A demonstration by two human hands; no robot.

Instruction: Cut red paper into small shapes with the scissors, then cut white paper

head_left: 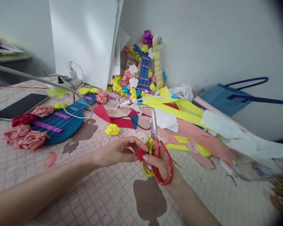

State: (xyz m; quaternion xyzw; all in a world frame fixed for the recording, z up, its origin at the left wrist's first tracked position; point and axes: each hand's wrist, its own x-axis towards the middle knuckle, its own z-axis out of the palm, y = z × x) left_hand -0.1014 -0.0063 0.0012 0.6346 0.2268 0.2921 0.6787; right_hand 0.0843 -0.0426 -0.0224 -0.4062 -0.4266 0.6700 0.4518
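Note:
Both my hands meet over the near middle of the table. My left hand (119, 152) pinches a small red piece (140, 154), which looks like paper or cloth. Fingers of my right hand (159, 163) touch the same piece. Scissors (153, 131) with red and yellow handles hang on my right hand, blades upward and closed or nearly so. Just beyond my left hand lies a yellow crepe flower (112, 129). A blue guitar-shaped craft (68, 128) with strings, purple strips and pink and red flowers rests to the left.
A white glue gun (132, 105) with a cord lies behind my hands. Yellow strips (191, 110), pink sheets (200, 138) and white scraps spread to the right. A black tablet (19, 106), a power strip (68, 82), decorated guitars (143, 70) and a blue bag (226, 99) stand around the edges.

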